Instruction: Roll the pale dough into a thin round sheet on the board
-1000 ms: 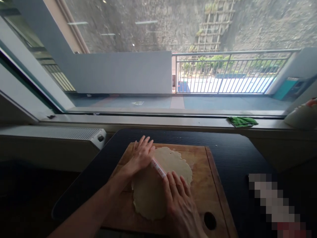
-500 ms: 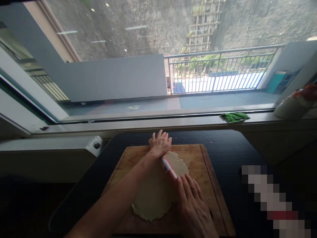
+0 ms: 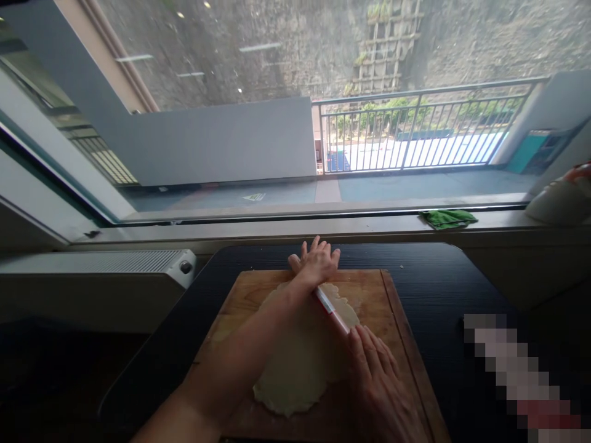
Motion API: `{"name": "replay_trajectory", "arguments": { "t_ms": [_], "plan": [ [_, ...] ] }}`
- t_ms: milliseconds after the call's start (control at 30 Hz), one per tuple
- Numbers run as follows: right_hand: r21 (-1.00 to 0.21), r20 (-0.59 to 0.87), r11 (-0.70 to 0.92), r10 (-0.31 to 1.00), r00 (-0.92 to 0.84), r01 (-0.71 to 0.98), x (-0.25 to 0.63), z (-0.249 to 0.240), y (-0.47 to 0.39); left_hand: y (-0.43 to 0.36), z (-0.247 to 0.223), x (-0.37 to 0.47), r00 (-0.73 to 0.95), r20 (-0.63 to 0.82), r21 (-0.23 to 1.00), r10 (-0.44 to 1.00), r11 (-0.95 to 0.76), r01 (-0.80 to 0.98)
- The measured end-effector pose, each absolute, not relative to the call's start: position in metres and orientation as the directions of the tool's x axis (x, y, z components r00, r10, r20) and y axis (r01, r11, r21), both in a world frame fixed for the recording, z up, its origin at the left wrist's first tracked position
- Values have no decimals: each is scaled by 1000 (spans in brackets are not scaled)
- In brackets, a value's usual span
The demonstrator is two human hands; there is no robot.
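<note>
A slim rolling pin (image 3: 329, 305) with a red-and-white wrap lies slantwise across a thin sheet of dough (image 3: 290, 384) on a wooden board (image 3: 394, 344). Over its far end rests my left hand (image 3: 319, 261), palm down with fingers spread; the pin's tip pokes out to its left. My right hand (image 3: 376, 366) lies flat on the near end, fingers stretched out, hiding that part of the pin. Neither hand wraps around it. The dough has a ragged edge, and my left forearm covers part of it.
The board sits on a black table (image 3: 425, 277) below a window. A green cloth (image 3: 449, 218) lies on the sill, near a pale container (image 3: 561, 200) at the right. To the left stands a white radiator (image 3: 152, 264). A pixelated patch blurs the lower right.
Both hands have shifted a little to the right over the dough, and the rolling pin has rolled with them. The whole view has also slid slightly.
</note>
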State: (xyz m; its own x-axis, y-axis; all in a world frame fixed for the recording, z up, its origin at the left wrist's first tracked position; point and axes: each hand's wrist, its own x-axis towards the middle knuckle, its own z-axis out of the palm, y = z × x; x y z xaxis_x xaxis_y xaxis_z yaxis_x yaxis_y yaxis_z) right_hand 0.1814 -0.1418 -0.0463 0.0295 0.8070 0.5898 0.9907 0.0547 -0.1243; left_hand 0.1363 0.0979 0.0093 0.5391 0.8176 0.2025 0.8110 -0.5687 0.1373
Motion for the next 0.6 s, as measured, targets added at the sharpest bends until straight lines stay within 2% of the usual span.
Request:
{"name": "replay_trajectory", "arguments": {
  "t_ms": [133,300,433,600],
  "plan": [
    [-62,575,69,818,-21,996,178,-41,-143,98,12,142,559,220,158,799,-595,788],
    [27,531,230,821,-209,973,165,-27,-145,77,6,58,488,208,82,848,-512,855],
    [-46,548,278,810,-208,960,161,-27,-145,64,5,18,483,199,33,853,-498,866],
    [-178,551,127,835,-8,976,174,-36,-145,83,7,83,503,185,56,844,-520,852]
  ]
}}
